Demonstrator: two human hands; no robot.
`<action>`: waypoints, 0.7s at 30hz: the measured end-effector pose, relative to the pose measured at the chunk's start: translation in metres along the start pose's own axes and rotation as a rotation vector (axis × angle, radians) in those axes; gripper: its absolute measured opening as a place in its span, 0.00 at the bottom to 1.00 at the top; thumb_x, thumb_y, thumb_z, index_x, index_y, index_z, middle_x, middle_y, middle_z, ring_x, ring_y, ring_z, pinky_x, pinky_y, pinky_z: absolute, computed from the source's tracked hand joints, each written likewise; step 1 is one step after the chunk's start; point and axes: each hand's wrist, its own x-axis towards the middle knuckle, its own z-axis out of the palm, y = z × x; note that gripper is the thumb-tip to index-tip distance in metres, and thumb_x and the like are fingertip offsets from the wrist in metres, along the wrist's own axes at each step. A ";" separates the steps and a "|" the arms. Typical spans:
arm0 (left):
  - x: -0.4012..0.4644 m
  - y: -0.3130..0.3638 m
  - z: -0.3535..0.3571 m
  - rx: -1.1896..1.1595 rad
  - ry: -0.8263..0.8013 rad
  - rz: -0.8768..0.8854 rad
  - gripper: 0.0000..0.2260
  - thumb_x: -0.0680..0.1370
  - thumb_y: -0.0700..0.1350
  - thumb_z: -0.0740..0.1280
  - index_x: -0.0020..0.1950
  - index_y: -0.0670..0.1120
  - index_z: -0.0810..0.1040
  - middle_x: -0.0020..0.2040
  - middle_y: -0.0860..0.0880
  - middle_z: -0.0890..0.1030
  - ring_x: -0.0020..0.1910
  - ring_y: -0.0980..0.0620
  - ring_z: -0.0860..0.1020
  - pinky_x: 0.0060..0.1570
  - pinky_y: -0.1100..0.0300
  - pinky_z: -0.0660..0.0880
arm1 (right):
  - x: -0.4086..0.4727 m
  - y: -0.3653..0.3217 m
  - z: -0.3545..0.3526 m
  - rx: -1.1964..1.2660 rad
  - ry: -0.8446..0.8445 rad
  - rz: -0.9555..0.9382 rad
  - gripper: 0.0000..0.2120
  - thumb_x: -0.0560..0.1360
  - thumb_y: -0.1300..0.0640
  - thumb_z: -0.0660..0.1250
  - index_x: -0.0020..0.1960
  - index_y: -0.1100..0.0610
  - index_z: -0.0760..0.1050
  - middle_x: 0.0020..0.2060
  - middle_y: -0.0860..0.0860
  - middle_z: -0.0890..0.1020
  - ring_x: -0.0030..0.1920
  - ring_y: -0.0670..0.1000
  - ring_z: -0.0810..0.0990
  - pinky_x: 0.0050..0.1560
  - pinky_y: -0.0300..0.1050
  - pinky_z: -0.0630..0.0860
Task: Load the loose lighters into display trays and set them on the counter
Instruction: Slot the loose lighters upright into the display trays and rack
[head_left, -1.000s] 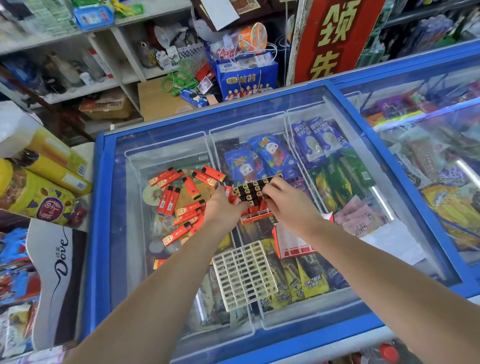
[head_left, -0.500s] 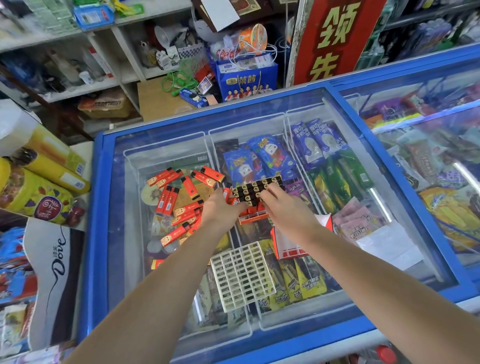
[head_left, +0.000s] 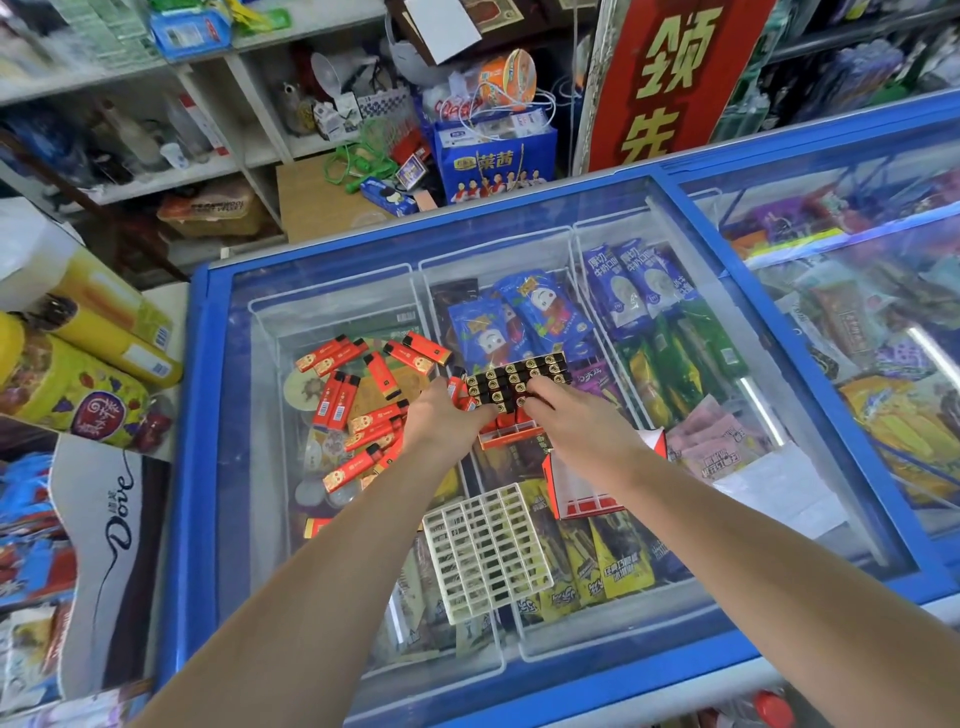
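Several loose red lighters (head_left: 363, 395) lie scattered on the glass lid of the blue chest freezer (head_left: 208, 415). To their right stands a red display tray (head_left: 511, 434) packed with upright lighters, black tops showing (head_left: 519, 376). My left hand (head_left: 447, 415) reaches to the tray's near left corner, and its fingers curl at the lighters there. My right hand (head_left: 571, 421) touches the near right rows, fingertips on the lighter tops. An empty white grid tray (head_left: 485, 551) lies nearer to me on the glass.
A red and white box (head_left: 582, 493) lies partly under my right forearm. A second freezer (head_left: 857, 312) adjoins on the right. Yellow and Dove packages (head_left: 78, 395) are stacked at the left. Cluttered shelves (head_left: 260, 130) stand behind.
Both hands have stayed at the filled tray, shifting only slightly. The view moved a little; the tray and the loose lighters stayed in place.
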 end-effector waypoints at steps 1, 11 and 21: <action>0.000 0.000 0.000 0.000 0.000 -0.001 0.31 0.74 0.56 0.75 0.70 0.45 0.70 0.42 0.60 0.68 0.41 0.49 0.81 0.39 0.51 0.82 | 0.000 -0.001 0.000 0.001 0.005 0.004 0.16 0.66 0.74 0.71 0.50 0.62 0.77 0.50 0.56 0.76 0.40 0.54 0.74 0.26 0.49 0.72; -0.011 0.034 0.002 -0.169 0.028 0.110 0.22 0.82 0.54 0.57 0.72 0.44 0.65 0.54 0.46 0.78 0.40 0.52 0.76 0.30 0.58 0.69 | 0.008 -0.013 -0.023 0.663 0.289 0.434 0.14 0.75 0.69 0.64 0.58 0.55 0.74 0.51 0.49 0.77 0.40 0.51 0.79 0.40 0.48 0.78; -0.023 0.066 0.008 -0.456 -0.146 -0.052 0.19 0.75 0.47 0.66 0.63 0.42 0.69 0.47 0.40 0.84 0.40 0.46 0.81 0.41 0.49 0.77 | 0.009 -0.018 -0.049 1.646 0.227 0.762 0.13 0.77 0.68 0.64 0.59 0.60 0.81 0.36 0.56 0.84 0.33 0.52 0.82 0.34 0.41 0.78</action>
